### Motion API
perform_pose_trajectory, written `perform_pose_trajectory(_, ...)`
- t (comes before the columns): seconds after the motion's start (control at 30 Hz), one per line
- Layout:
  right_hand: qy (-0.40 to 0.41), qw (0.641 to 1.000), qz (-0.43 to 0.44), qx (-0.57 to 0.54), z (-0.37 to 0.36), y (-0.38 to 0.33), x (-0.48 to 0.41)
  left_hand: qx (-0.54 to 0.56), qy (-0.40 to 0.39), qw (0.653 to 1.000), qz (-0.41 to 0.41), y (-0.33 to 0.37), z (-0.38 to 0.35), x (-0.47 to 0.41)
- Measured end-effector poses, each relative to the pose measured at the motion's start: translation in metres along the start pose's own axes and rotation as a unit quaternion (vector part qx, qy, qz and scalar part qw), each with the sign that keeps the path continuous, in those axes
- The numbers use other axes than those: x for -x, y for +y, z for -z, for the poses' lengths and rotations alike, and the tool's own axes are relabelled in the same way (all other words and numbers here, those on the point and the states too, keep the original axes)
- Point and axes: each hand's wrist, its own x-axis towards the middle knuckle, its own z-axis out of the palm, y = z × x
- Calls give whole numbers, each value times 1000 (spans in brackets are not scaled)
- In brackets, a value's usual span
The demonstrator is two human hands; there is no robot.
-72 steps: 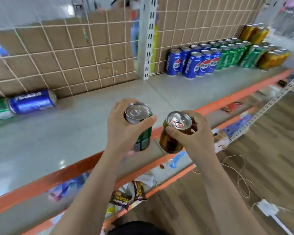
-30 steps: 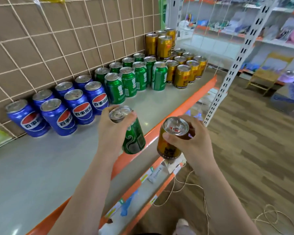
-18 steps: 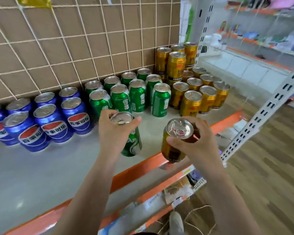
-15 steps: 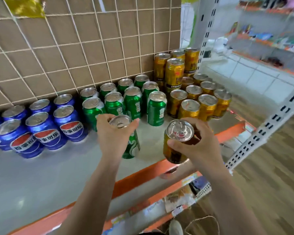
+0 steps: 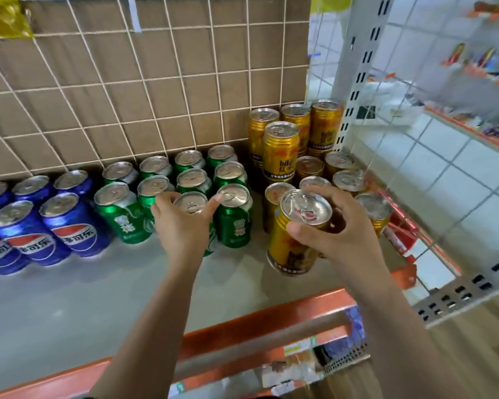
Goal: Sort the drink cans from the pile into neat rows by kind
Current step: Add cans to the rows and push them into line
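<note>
My left hand point(image 5: 182, 226) grips a green can point(image 5: 191, 202) from above, at the front of the rows of green cans point(image 5: 231, 217), between two of them. My right hand point(image 5: 334, 228) holds a gold can point(image 5: 294, 240) by its top, tilted, just above the grey shelf point(image 5: 98, 298) in front of the gold cans point(image 5: 281, 151). Some gold cans are stacked two high at the back. Blue cans point(image 5: 69, 223) stand in rows at the left.
A brown board behind a white wire grid point(image 5: 144, 90) backs the shelf. An orange rail point(image 5: 271, 315) edges the front. A white perforated upright point(image 5: 360, 70) and bracket point(image 5: 458, 295) stand at the right. Lower shelves hold packets.
Both hands have moved forward to the rows with their cans. The green can has come down among the front green cans; the gold can has come close to the front gold cans.
</note>
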Motion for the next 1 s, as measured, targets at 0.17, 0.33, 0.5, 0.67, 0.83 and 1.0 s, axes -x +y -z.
perform_pose_trajectory(0.17,-47,999,11,1,5,2,-14,22,-79,996,-21,-15,8,-4)
perform_pose_trajectory(0.33,-35,999,28,22,9,-2,-37,73,-235,969,12,-24,32,-13)
perform_pose_trajectory(0.5,-5,997,40,69,19,-1,-65,12,-147,989,-18,-17,30,-12)
perform_pose_trajectory(0.67,50,994,27,97,31,5,-96,-45,-87,995,-25,-10,19,-4)
perform_pose_trajectory(0.83,97,988,8,121,34,12,-128,-70,-83,994,-25,-12,15,-4)
perform_pose_trajectory(1.0,121,983,-8,139,32,13,-151,-71,-73,994,-48,-18,16,-5)
